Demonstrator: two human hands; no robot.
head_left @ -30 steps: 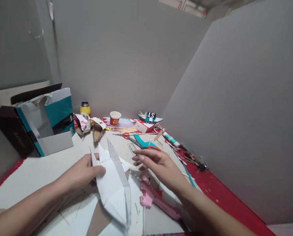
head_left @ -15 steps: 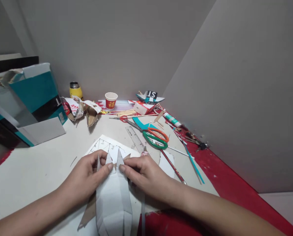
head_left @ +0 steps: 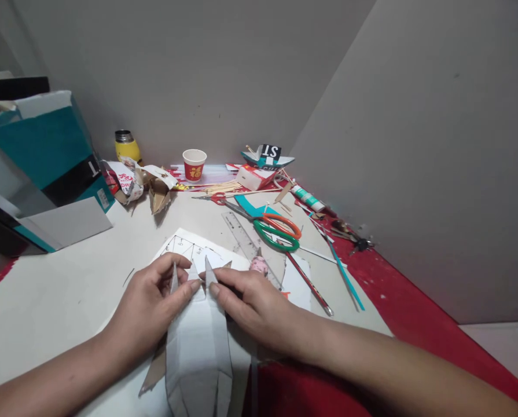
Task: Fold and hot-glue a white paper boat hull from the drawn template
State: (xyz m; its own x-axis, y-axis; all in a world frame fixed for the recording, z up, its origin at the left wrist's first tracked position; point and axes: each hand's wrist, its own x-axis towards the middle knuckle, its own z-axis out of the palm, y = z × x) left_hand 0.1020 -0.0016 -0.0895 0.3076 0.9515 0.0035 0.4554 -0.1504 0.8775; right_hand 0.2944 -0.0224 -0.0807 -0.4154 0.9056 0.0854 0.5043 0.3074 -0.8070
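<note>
Our left hand [head_left: 154,304] and right hand [head_left: 252,307] pinch the card [head_left: 198,353] at its pointed far tips; we judge it light, stiff, easily creased.

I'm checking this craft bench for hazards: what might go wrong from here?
The left hand and right hand pinch the folded card by its thin pointed flaps, which might crease or tear. A pink tool, seemingly a glue gun, lies just beyond the right hand; if hot, it may burn.
</note>
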